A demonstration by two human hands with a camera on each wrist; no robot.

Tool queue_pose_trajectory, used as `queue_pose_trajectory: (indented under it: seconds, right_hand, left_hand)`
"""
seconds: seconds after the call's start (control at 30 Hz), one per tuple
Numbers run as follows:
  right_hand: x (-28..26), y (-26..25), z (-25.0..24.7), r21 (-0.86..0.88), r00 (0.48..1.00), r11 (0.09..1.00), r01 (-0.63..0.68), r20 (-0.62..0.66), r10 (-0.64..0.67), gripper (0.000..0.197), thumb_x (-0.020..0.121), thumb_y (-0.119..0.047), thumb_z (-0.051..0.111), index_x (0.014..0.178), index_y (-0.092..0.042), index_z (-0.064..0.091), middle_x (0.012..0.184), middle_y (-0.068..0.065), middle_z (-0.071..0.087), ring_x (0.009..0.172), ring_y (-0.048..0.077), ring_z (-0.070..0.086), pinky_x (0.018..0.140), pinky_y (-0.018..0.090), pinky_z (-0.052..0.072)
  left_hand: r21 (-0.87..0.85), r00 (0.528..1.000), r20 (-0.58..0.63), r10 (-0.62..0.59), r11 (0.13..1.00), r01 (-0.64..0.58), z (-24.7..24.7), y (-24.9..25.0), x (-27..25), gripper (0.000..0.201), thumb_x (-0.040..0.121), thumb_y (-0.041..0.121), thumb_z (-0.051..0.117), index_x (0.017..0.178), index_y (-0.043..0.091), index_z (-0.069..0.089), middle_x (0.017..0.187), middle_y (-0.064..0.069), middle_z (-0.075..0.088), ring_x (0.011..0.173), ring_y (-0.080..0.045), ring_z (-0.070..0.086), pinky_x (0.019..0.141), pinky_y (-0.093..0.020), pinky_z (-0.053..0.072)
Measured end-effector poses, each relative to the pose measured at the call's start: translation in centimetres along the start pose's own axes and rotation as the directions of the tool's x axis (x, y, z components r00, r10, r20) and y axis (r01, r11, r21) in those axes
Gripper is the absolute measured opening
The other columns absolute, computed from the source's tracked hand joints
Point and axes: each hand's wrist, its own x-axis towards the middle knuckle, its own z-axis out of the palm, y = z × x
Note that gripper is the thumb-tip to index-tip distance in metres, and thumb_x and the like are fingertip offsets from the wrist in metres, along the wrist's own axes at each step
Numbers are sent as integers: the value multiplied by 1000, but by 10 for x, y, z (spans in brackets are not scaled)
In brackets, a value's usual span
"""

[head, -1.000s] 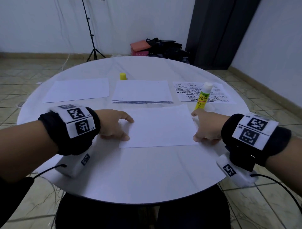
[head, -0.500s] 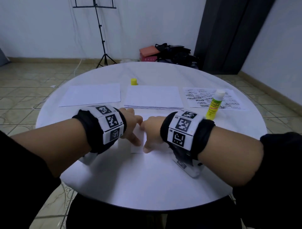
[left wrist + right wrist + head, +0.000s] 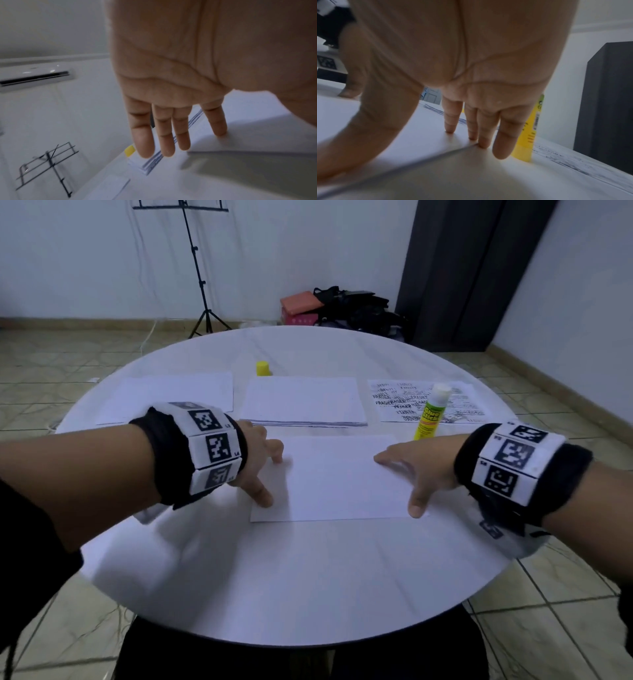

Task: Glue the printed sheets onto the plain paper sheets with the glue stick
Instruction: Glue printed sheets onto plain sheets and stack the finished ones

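Head view: half a second ago both hands met at the white paper sheet's (image 3: 337,479) left end; now the left hand (image 3: 258,465) presses that end while the right hand (image 3: 416,470) has swept to the right end, fingers straight and spread, gripping nothing. The sheet lies flat near the round white desk's (image 3: 291,583) front edge. The yellow-green glue stick (image 3: 431,414) stands upright just beyond the right hand, on the printed black-lettered sheets (image 3: 426,405).

Left wrist view: only the index fingertip (image 3: 220,130) touches paper; the other fingers hover above the stacked sheets (image 3: 152,163).

Right wrist view: fingertips (image 3: 482,143) press the sheet's edge, the glue stick (image 3: 529,135) just behind them.
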Motion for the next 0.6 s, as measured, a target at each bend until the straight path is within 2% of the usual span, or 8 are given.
queue_pose_trajectory:
  seconds: [0.07,0.13,0.2,0.27,0.37,0.43,0.53,0.6]
  right_hand:
    - [0,1,0,-42,1000,999,13,7,-12,104,69,-32,81,150,-27,16,152,-11,24,139,18,28,112,42,28]
    - [0,-2,-3,-82,1000,997,16,7,-15,99,70,-30,81,148,-18,22,149,-5,32,135,22,35,109,41,32]
    - [-1,-6,-5,-119,1000,993,14,8,-13,93,69,-31,81,144,-14,29,143,-1,40,129,22,42,103,37,38]
    - [2,-9,-7,-140,1000,990,21,24,-18,84,67,-30,83,136,-13,37,135,0,48,117,19,50,84,28,44]
    - [10,-12,-10,-132,998,990,46,53,-39,69,61,-28,87,119,-13,52,114,0,62,83,13,54,53,21,36]
    - [16,-14,-10,-108,998,994,27,57,-21,54,64,-27,85,109,-17,57,103,4,64,79,15,54,64,20,42]
    - [18,-18,-10,-122,1000,992,23,19,-21,38,80,-21,74,111,-21,52,87,2,55,94,21,56,74,25,41]
    - [18,-18,-7,-167,998,984,63,12,-62,52,83,-23,71,129,-13,50,112,5,58,114,23,54,80,20,41]
  left_hand:
    - [48,1000,25,-18,999,17,-6,4,1,86,72,74,58,142,33,29,140,1,38,128,-23,39,97,-35,37]
    - [64,997,68,-38,997,33,-18,12,3,76,72,69,62,133,29,43,126,3,47,108,-18,50,73,-22,37]
    - [51,997,68,-19,999,16,-33,27,7,58,72,66,65,113,26,56,112,1,53,83,-13,47,52,-23,26]
    - [-5,998,47,43,999,-43,-44,49,15,69,71,68,65,120,20,59,114,0,60,86,-13,45,53,-24,26]
    - [-182,983,-64,170,967,-179,-57,85,21,83,67,73,66,130,20,55,115,1,63,97,-14,54,61,-19,30]
    - [-296,952,-158,262,907,-299,-63,103,17,74,76,59,69,135,19,50,102,10,57,97,-8,50,67,-13,27]
    - [-372,911,-232,341,835,-407,-70,114,9,51,86,38,67,132,22,51,72,19,26,69,-4,29,59,7,22]
    - [-381,908,-243,341,828,-412,-69,111,6,53,87,36,67,134,22,48,73,20,22,73,5,26,59,9,17]
